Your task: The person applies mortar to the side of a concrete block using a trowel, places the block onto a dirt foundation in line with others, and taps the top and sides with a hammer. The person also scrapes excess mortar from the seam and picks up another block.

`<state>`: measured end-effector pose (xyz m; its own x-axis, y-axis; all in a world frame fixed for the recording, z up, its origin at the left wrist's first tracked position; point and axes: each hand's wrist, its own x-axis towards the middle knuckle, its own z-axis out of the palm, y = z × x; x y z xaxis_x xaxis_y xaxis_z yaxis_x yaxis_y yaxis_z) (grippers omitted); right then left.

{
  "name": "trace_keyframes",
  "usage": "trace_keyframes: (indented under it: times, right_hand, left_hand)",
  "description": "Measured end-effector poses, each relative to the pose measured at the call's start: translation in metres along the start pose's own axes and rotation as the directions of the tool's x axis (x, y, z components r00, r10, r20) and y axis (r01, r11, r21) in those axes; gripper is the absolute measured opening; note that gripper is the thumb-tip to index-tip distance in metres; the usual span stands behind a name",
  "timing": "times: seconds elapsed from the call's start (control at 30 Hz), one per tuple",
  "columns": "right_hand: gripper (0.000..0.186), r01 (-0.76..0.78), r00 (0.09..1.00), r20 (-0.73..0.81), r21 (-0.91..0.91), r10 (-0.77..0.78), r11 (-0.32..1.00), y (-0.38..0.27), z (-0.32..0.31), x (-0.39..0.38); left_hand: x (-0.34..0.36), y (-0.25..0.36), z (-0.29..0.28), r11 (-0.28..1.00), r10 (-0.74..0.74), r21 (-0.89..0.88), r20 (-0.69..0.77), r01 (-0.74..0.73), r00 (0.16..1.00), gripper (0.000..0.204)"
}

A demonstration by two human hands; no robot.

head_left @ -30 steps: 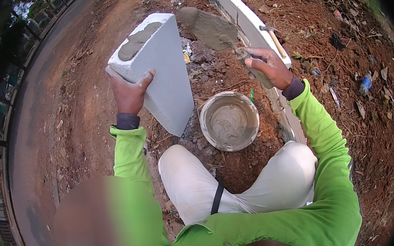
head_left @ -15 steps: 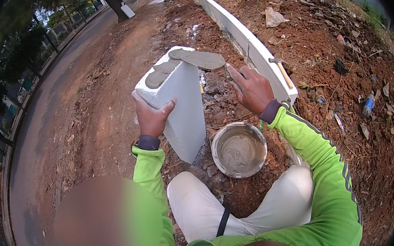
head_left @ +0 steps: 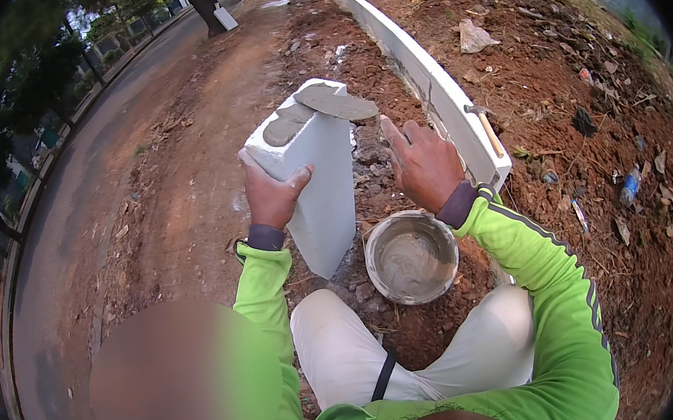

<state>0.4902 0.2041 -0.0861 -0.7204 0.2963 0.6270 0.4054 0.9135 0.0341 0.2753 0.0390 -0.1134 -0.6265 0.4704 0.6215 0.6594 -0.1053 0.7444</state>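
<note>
- Around the work, a mortar bucket (head_left: 443, 252) stands in front of your knees, just right of the white block (head_left: 323, 199), which you hold on end.
- A low block wall (head_left: 411, 59) runs along your right side; a claw hammer (head_left: 491, 133) lies on its near end.
- Beyond the wall, a plastic bottle (head_left: 630, 186) and a crumpled pale scrap (head_left: 476, 36) lie among litter.
- Your left hand (head_left: 271, 194) clasps the block's upper left edge, thumb spread across its broad face; the other fingers are mostly hidden.
- Your right hand (head_left: 429, 166) is closed round the trowel (head_left: 346, 106), index finger reaching toward the blade, which lies over the mortar (head_left: 284, 127) on the block's top end.
- The trowel's handle is hidden by that hand; a blurred round patch covers the lower left.
- Underfoot is rough reddish soil (head_left: 181, 218), outdoors, with a paved road (head_left: 47, 265) at left and trees beyond.
</note>
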Motion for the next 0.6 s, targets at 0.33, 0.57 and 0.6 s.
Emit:
trace_keyframes:
  times: [0.33,0.57,0.6]
  right_hand:
    - [0.05,-0.051,0.998,0.046,0.161,0.044,0.986,-0.003,-0.032,0.007]
    - [0.055,-0.027,1.0,-0.009,0.034,0.027,0.999,0.015,0.036,0.019]
    - [0.059,-0.039,0.999,0.032,0.017,0.039,0.999,0.017,0.034,0.011]
  left_hand:
    - [0.0,0.0,-0.008,0.999,-0.037,0.007,-0.007,0.037,0.999,0.075]
    - [0.003,0.0,-0.001,0.998,0.031,0.046,-0.02,-0.03,0.999,0.078]
    - [0.003,0.0,-0.001,0.998,0.021,0.054,-0.019,-0.02,1.0,0.078]
